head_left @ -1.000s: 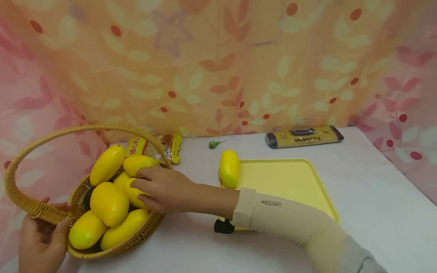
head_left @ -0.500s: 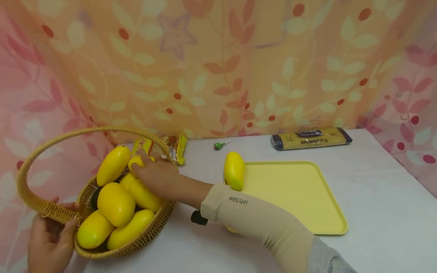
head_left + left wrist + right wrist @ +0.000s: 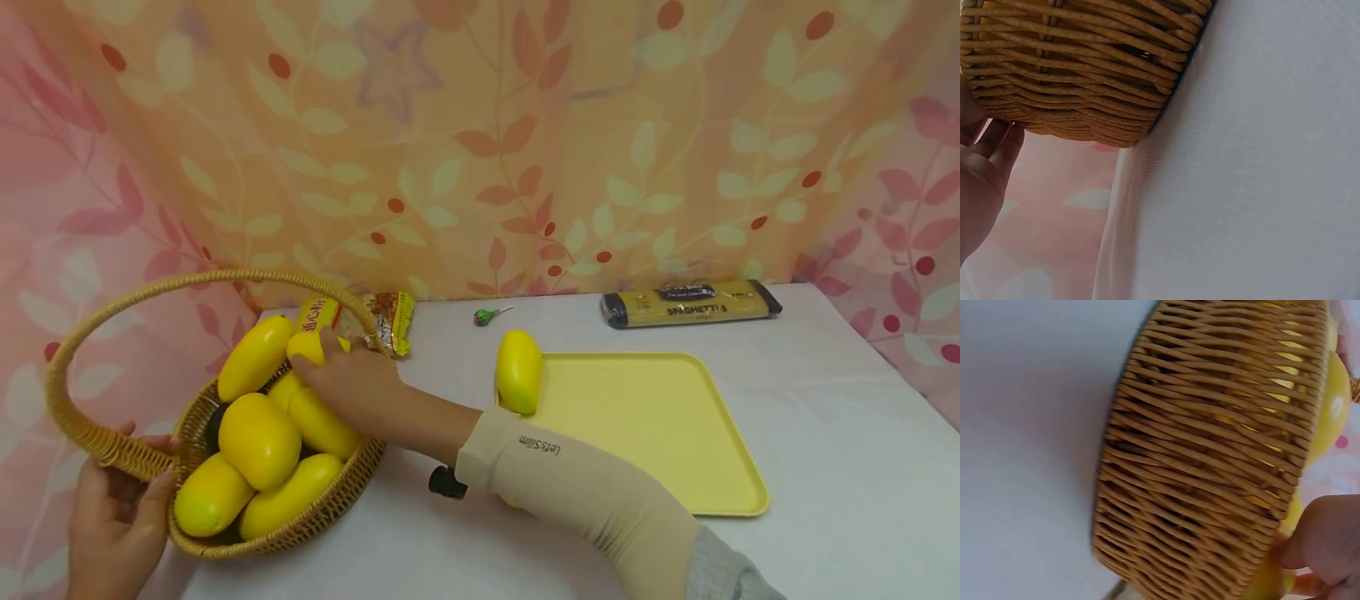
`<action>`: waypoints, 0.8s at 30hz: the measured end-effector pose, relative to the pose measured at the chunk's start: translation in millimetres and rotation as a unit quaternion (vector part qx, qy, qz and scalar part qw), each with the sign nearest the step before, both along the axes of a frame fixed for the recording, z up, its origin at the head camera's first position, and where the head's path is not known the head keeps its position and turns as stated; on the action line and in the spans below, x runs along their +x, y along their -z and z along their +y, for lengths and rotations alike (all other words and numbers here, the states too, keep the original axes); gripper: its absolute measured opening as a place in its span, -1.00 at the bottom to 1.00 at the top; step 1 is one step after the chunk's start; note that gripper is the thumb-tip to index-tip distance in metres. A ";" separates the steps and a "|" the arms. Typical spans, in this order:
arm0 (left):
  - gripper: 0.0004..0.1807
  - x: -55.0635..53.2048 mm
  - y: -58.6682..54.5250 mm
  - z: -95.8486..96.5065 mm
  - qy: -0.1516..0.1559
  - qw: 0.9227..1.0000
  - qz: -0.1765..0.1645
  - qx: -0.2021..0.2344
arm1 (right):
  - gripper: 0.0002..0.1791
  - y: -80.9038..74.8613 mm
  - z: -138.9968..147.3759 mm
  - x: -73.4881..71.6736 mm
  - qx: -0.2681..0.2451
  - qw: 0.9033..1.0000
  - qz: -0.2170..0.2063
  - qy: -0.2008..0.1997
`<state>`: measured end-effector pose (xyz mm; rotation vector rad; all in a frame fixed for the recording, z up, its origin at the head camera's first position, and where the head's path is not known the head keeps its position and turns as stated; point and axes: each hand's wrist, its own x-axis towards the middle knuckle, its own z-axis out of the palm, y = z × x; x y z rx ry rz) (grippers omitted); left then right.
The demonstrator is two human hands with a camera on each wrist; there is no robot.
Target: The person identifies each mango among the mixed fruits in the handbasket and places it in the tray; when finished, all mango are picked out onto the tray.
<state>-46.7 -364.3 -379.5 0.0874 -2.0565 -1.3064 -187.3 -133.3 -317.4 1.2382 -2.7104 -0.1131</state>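
A wicker basket [image 3: 330,508] with a tall arched handle stands at the left, heaped with yellow mangoes [image 3: 259,442]. My left hand [image 3: 116,517] grips it where the handle meets the rim; in the left wrist view, fingers [image 3: 1007,150] touch the woven side. My right hand [image 3: 356,379] reaches over the far right rim, its fingers curled over a mango [image 3: 306,347] at the back of the heap. The right wrist view has the thumb [image 3: 1310,540] by the rim and yellow fruit [image 3: 1269,578] beneath the hand, partly hidden.
Right of the basket lies a pale yellow tray [image 3: 637,433], with a single mango [image 3: 519,372] at its back left corner. Along the back are a shiny food packet [image 3: 393,321], a green lollipop [image 3: 486,317] and a spaghetti pack [image 3: 690,305]. A patterned curtain hangs behind.
My right hand has left a mango at the basket's right side and shifted back onto one farther away. The left hand keeps its grip. The head view has shifted slightly.
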 end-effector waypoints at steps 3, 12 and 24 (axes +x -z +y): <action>-0.17 -0.6 -1.2 0.7 -0.004 1.000 -0.008 0.007 | -0.39 4.3 5.5 0.7 -0.041 0.999 0.005 -0.014; -0.17 -0.6 -1.8 1.2 -0.017 0.999 -0.028 0.040 | -0.28 14.9 25.1 1.4 -0.167 0.983 0.001 -0.081; -0.15 -1.4 -0.9 0.7 -0.033 0.999 -0.043 0.002 | -0.32 25.8 40.7 1.4 -0.276 0.950 -0.053 -0.133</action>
